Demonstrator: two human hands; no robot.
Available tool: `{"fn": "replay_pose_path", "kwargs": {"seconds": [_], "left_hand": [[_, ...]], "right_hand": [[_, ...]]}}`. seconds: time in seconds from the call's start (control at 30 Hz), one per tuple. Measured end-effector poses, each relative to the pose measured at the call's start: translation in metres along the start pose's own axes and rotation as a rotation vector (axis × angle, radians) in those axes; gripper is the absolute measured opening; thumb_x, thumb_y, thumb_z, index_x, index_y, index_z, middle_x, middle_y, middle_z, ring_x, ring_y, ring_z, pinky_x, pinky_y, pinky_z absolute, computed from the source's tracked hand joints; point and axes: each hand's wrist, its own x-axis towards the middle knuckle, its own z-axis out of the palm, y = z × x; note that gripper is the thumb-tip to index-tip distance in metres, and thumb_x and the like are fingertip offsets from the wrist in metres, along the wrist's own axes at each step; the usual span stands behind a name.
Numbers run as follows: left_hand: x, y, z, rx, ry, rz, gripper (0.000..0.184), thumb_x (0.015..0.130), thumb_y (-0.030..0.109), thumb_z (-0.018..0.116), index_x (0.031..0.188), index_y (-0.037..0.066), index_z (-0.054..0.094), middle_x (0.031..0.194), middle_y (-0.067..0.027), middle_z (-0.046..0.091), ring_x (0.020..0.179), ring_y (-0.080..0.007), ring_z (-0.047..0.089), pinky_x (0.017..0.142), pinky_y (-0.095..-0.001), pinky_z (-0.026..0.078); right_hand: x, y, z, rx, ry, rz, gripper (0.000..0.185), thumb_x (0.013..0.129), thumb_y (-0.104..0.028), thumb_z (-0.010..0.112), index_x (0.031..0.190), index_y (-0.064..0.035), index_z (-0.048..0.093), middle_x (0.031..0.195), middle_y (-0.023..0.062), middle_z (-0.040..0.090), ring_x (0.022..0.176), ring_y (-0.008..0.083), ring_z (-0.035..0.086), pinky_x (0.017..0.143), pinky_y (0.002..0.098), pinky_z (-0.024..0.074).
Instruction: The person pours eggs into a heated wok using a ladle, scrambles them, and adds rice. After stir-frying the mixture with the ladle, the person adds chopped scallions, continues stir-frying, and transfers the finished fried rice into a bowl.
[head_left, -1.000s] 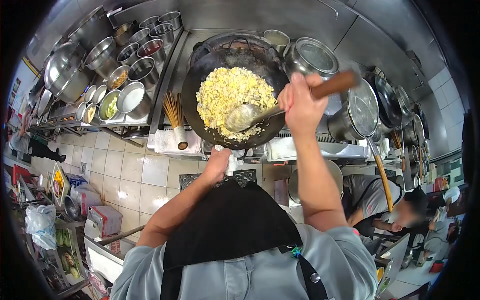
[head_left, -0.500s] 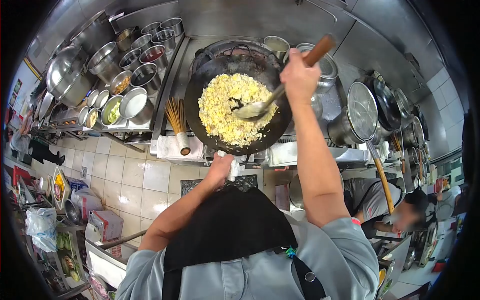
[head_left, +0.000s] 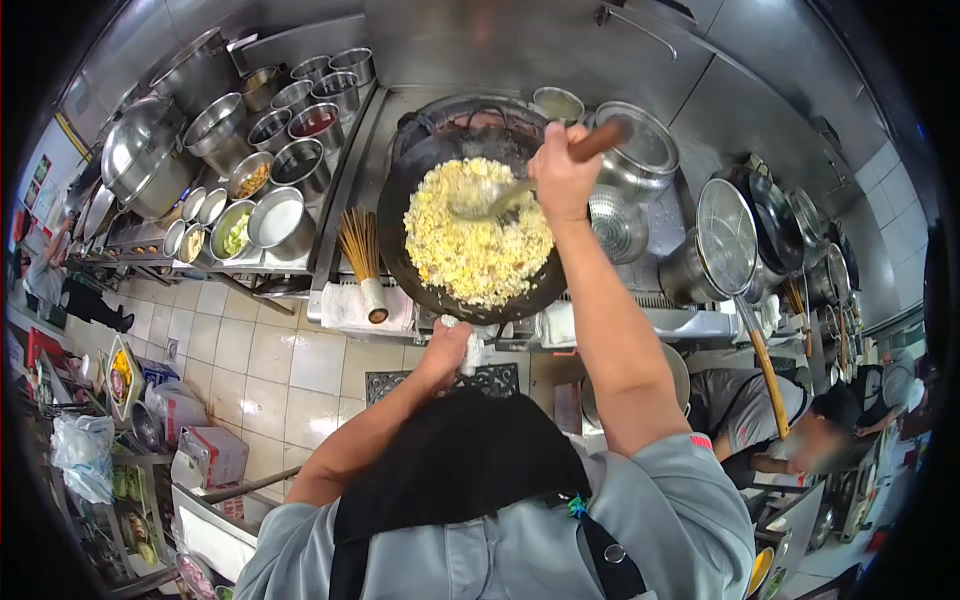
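Many floor tiles (head_left: 313, 360), steel stove (head_left: 358, 185); right hand (head_left: 563, 175) round ladle (head_left: 514, 197), left hand (head_left: 446, 350) round cloth (head_left: 473, 354)

Bright light, glare on floor tiles (head_left: 316, 362), blurred ladle (head_left: 478, 204), bowed edges, black corners.

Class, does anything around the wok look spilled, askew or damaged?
Nothing stands out: the food lies inside the wok, the right hand holds the ladle, the left hand a white cloth. Stray grains may be too small to tell.
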Motion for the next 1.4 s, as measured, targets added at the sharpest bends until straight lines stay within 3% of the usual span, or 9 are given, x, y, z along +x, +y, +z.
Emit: {"fn": "replay_pose_path", "kwargs": {"seconds": [0.1, 0.43, 0.53, 0.57, 0.73, 0.97, 1.1, 1.27, 1.4], "left_hand": [[0.036, -0.038, -0.009, -0.062, -0.007, 0.083, 0.045, 0.09, 0.014, 0.058, 0.131, -0.002, 0.048, 0.114, -0.0125, 0.065, 0.101, -0.0224, 0.062, 0.086, -0.0393, 0.052], [0.028, -0.019, -0.009, -0.086, -0.041, 0.034, 0.05, 0.09, 0.016, 0.058, 0.131, -0.006, 0.041, 0.113, -0.0151, 0.061, 0.099, -0.0226, 0.058, 0.089, -0.0388, 0.049], [0.024, -0.014, -0.005, -0.143, -0.053, 0.063, 0.038, 0.092, 0.011, 0.055, 0.128, -0.001, 0.051, 0.109, -0.0103, 0.066, 0.09, -0.0207, 0.064, 0.08, -0.0368, 0.054], [0.024, -0.013, -0.006, -0.147, -0.064, 0.055, 0.041, 0.091, 0.011, 0.056, 0.129, -0.003, 0.047, 0.108, -0.0117, 0.064, 0.091, -0.0207, 0.062, 0.081, -0.037, 0.052], [0.032, -0.024, -0.011, -0.115, -0.069, 0.063, 0.046, 0.09, 0.012, 0.058, 0.129, -0.005, 0.041, 0.106, -0.013, 0.061, 0.092, -0.0195, 0.058, 0.08, -0.0361, 0.051], [0.022, -0.014, -0.008, -0.07, -0.049, 0.072, 0.04, 0.089, 0.012, 0.058, 0.123, -0.004, 0.047, 0.104, -0.0126, 0.061, 0.089, -0.0198, 0.059, 0.077, -0.0373, 0.051], [0.02, -0.019, -0.001, -0.055, 0.089, 0.064, 0.041, 0.088, 0.014, 0.059, 0.125, -0.003, 0.048, 0.108, -0.0137, 0.062, 0.095, -0.0225, 0.06, 0.082, -0.0402, 0.052], [0.003, 0.007, 0.008, 0.024, 0.117, 0.056, 0.049, 0.087, 0.018, 0.06, 0.129, -0.004, 0.047, 0.115, -0.0158, 0.061, 0.103, -0.0239, 0.058, 0.091, -0.0404, 0.049], [0.002, 0.003, 0.004, -0.018, 0.057, 0.065, 0.05, 0.088, 0.016, 0.06, 0.129, -0.007, 0.044, 0.115, -0.0168, 0.059, 0.101, -0.023, 0.056, 0.089, -0.0386, 0.048]], "right_hand": [[0.038, -0.018, 0.008, -0.24, -0.002, -0.1, 0.029, 0.099, -0.009, 0.062, 0.078, -0.0094, 0.042, 0.054, 0.0022, 0.045, 0.041, 0.0124, 0.044, 0.041, 0.0314, 0.0395], [0.034, -0.034, -0.008, -0.299, 0.122, -0.111, 0.028, 0.096, -0.017, 0.069, 0.076, -0.0044, 0.056, 0.066, -0.0038, 0.054, 0.06, 0.0074, 0.051, 0.057, 0.027, 0.0408], [0.01, 0.009, -0.021, -0.347, 0.023, -0.278, 0.027, 0.096, -0.015, 0.069, 0.075, -0.0046, 0.056, 0.064, -0.0048, 0.051, 0.059, 0.0071, 0.049, 0.056, 0.0266, 0.0396], [0.007, 0.01, -0.019, -0.134, -0.082, -0.065, 0.028, 0.096, -0.012, 0.068, 0.073, -0.0063, 0.053, 0.062, -0.0041, 0.05, 0.059, 0.0066, 0.049, 0.056, 0.0265, 0.0398], [0.009, -0.033, 0.032, 0.077, -0.021, 0.042, 0.038, 0.096, -0.011, 0.067, 0.068, -0.0089, 0.043, 0.059, -0.0022, 0.047, 0.051, 0.008, 0.047, 0.05, 0.0291, 0.0396], [0.022, -0.015, 0.047, -0.183, -0.031, -0.059, 0.035, 0.096, -0.011, 0.068, 0.071, -0.008, 0.044, 0.062, -0.0025, 0.049, 0.05, 0.0062, 0.046, 0.047, 0.0268, 0.0376], [-0.009, 0.015, 0.052, 0.096, -0.074, 0.021, 0.029, 0.099, -0.009, 0.063, 0.077, -0.009, 0.044, 0.056, -0.001, 0.046, 0.042, 0.0099, 0.044, 0.041, 0.0292, 0.039], [0.029, -0.017, 0.026, -0.397, 0.038, -0.177, 0.026, 0.096, -0.013, 0.07, 0.077, -0.0096, 0.053, 0.06, -0.0055, 0.05, 0.047, 0.0072, 0.049, 0.043, 0.0276, 0.0384], [0.013, 0.019, -0.024, -0.348, 0.007, -0.275, 0.031, 0.098, -0.009, 0.063, 0.075, -0.01, 0.043, 0.057, -0.0004, 0.048, 0.044, 0.0095, 0.047, 0.041, 0.0282, 0.0382]]}}
